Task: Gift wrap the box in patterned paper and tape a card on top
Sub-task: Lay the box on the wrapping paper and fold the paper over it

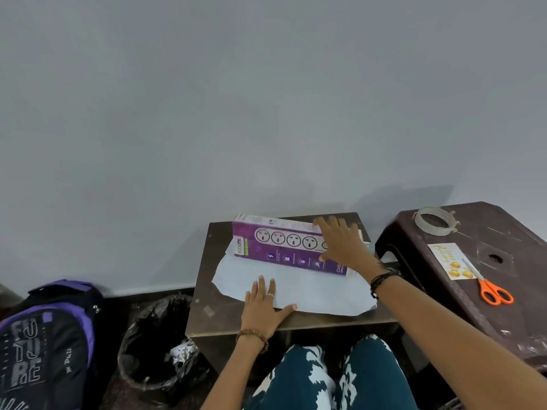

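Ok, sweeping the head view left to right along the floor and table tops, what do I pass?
Backpack → black-lined bin → left hand flat on the paper → purple box → right hand on the box → tape roll → card → orange scissors.

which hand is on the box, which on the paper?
The right hand lies flat on the purple box. The left hand presses the white paper near its front edge, off the box.
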### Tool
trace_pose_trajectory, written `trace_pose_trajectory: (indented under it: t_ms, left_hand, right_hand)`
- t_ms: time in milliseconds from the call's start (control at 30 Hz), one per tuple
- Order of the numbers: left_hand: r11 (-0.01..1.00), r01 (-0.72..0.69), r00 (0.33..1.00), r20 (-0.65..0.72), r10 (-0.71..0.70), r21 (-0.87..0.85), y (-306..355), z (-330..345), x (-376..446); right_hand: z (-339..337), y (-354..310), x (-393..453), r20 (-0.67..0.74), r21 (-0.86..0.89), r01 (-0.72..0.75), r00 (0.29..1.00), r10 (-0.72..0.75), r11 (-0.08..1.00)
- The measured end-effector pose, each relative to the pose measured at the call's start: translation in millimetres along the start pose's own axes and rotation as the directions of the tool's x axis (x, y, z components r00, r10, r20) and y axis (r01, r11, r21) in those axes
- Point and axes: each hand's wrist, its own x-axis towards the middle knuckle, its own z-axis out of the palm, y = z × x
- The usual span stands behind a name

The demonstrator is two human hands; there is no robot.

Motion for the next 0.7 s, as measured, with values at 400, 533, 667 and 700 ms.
trace_pose_trajectory:
  t_ms: [400,533,667,700]
  left_hand:
    - [0.993,-0.037,0.998,0.059,0.030,0.115,0,0,-7]
    - [0.992,-0.029,0.998,0.062,0.021,0.120,2,-2,-7]
    - [0.992,-0.025,0.998,0.054,0.019,0.125,1,-1,-7]
    - [0.992,-0.025,0.999,0.049,0.019,0.123,1,-1,-7]
  right_hand:
    - [26,-20,-51,-0.286,-0.006,0.080,0.955,-0.078,0.997]
    - [30,-13,-58,-0.291,0.002,0.187,0.940,-0.178,0.982]
    - [29,-11,-61,-0.197,0.005,0.213,0.958,-0.208,0.977]
    - [29,-12,-63,-0.151,0.005,0.222,0.964,-0.218,0.975]
